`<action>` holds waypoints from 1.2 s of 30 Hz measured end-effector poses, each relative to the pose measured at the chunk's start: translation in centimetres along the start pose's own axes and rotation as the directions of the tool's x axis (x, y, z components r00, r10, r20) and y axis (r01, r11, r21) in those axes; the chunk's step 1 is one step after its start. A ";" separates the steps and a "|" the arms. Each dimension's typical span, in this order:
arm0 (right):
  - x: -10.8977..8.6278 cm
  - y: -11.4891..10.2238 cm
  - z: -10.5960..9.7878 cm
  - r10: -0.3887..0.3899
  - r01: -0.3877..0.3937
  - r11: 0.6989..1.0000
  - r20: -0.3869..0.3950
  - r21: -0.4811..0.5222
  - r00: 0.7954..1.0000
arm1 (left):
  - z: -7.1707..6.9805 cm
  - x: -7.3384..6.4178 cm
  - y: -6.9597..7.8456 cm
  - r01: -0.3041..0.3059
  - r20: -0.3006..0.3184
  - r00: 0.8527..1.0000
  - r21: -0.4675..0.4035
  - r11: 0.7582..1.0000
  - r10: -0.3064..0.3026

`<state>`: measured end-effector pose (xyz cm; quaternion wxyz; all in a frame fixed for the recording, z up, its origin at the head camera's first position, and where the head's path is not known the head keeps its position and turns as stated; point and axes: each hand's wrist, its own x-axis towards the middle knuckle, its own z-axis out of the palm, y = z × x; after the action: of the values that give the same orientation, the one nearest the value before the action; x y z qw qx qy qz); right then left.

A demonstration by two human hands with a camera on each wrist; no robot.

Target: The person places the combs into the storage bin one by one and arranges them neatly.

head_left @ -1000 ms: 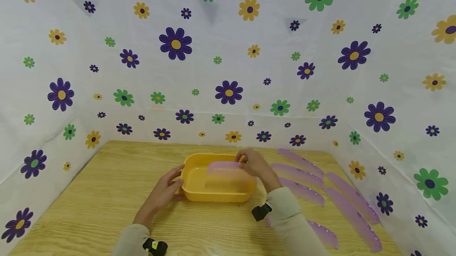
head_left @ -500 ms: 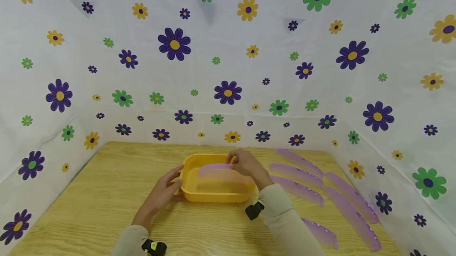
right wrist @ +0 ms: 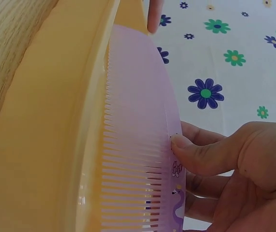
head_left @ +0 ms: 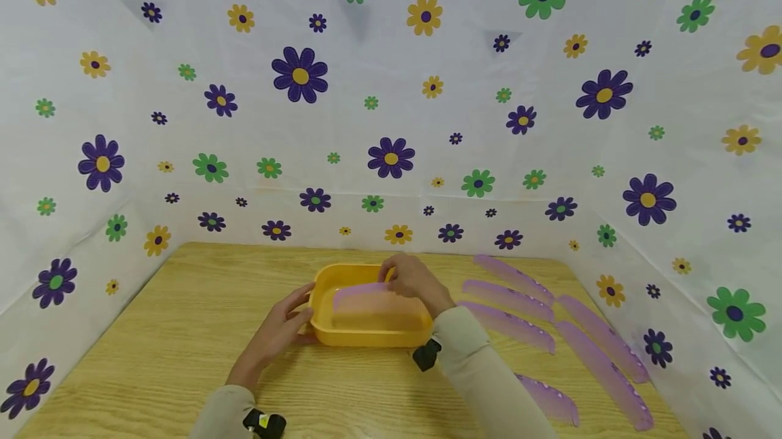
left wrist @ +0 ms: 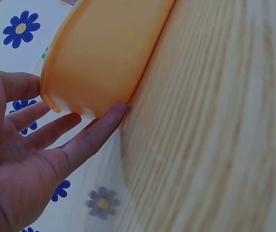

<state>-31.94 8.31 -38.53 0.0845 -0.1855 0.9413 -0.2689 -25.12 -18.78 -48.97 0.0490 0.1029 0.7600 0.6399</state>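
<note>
Purple comb (head_left: 360,300) was held within the rim of a yellow plastic tub (head_left: 373,339)

Translucent purple plastic, the comb lay lengthwise across the tub, roughly from nine o'clock towards three, its curved spine uppermost and its fine teeth turned down. Whether it touched the tub's floor could not be told. Small printed figures showed along the spine near the thumb.

From one o'clock on the tub, the right hand (head_left: 413,283) gripped the spine, thumb on one face and fingers on the other. At nine o'clock the left hand (head_left: 281,320) had its fingers loosely spread, their tips resting against the end wall.

Further out towards three o'clock, three loose combs (head_left: 510,299) lay on the wood-grain table (head_left: 214,323). Two slanting combs (head_left: 611,376) lay beyond them, between three and four, while a half-hidden comb (head_left: 550,398) rested near four o'clock beside the right beige sleeve (head_left: 491,381). Each wrist bore a black camera unit (head_left: 426,355). White cloth (head_left: 342,120) printed with purple, green and yellow daisies stood behind, from ten o'clock round to two.
</note>
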 end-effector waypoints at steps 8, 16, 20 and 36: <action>0.8 -0.3 0.6 -0.005 0.006 1.000 0.050 -0.021 0.999 | -0.1 0.0 -0.1 0.001 0.006 1.000 -0.003 1.000 -0.001; 1.0 -0.4 1.3 -0.006 0.007 1.000 0.069 -0.016 0.998 | -0.1 -0.1 0.0 0.004 0.005 1.000 0.004 1.000 -0.004; 0.8 -0.6 1.5 0.020 -0.021 1.000 0.093 0.004 0.996 | -0.1 -0.1 0.1 0.003 0.005 1.000 0.010 1.000 -0.003; 1.0 -0.6 2.2 0.101 -0.112 0.992 0.166 0.058 0.981 | -0.1 0.0 0.0 0.017 0.009 1.000 0.007 1.000 -0.017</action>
<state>-32.04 6.38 -40.12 0.1813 -0.1532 0.9303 -0.2796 -25.18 -18.88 -48.91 0.0577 0.0996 0.7629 0.6362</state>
